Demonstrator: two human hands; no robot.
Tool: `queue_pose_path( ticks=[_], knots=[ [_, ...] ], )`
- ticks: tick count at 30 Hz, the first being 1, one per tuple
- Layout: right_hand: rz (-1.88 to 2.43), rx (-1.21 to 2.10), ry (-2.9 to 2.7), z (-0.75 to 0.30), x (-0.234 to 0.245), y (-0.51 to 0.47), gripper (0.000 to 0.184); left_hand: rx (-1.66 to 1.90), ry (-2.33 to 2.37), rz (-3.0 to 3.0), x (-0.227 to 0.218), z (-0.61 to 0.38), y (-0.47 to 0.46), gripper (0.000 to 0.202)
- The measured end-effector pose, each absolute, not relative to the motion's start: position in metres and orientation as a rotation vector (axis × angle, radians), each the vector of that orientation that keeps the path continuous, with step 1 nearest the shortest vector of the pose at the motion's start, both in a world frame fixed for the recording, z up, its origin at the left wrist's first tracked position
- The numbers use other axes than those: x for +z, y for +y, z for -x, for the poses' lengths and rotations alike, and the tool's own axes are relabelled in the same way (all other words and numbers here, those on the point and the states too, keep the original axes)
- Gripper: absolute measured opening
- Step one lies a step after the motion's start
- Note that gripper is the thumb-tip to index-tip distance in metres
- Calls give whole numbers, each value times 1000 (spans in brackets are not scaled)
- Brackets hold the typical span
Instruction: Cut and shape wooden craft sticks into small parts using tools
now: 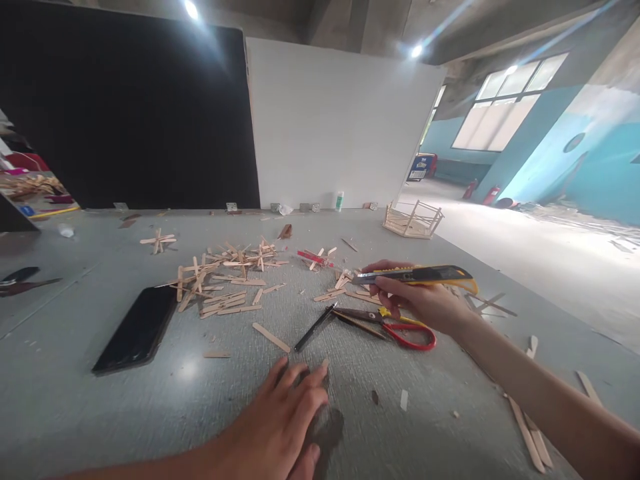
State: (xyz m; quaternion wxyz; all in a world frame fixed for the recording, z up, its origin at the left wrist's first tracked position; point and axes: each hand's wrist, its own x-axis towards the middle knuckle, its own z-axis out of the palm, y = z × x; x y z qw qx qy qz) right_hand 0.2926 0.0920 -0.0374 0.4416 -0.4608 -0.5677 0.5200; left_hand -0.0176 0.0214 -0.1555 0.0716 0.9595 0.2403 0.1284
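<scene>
My right hand is closed round a yellow and black utility knife, its blade pointing left above the table. Below it lie red-handled scissors with yellow-handled pliers partly over or beside them. My left hand rests over the near part of the table with its fingers apart, holding nothing. Just beyond its fingertips are a single wooden craft stick and a black pen. Loose craft sticks lie heaped farther off, some joined into crossed shapes.
A black phone lies at left. A small fenced stick model stands at the far right edge, and a small glue bottle by the white board. More craft sticks lie near my right forearm. Dark scissors are far left.
</scene>
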Motion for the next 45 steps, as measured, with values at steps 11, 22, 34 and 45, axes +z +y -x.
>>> queue_pose_path(
  ticks=[11,22,34,45],
  knots=[
    [1261,1335,-1325,-233,-97,18,40,255,535,-2843,-82,37,45,73],
    [1237,1491,-1439,-230,-124,6,44,482,654,-2921,-122,14,27,31],
    [1347,1353,-1508,-232,-126,4,29,170,609,-2860,-104,16,15,70],
    [1440,1137,-1686,-228,-111,10,34,275,679,-2776,-114,18,10,77]
  ],
)
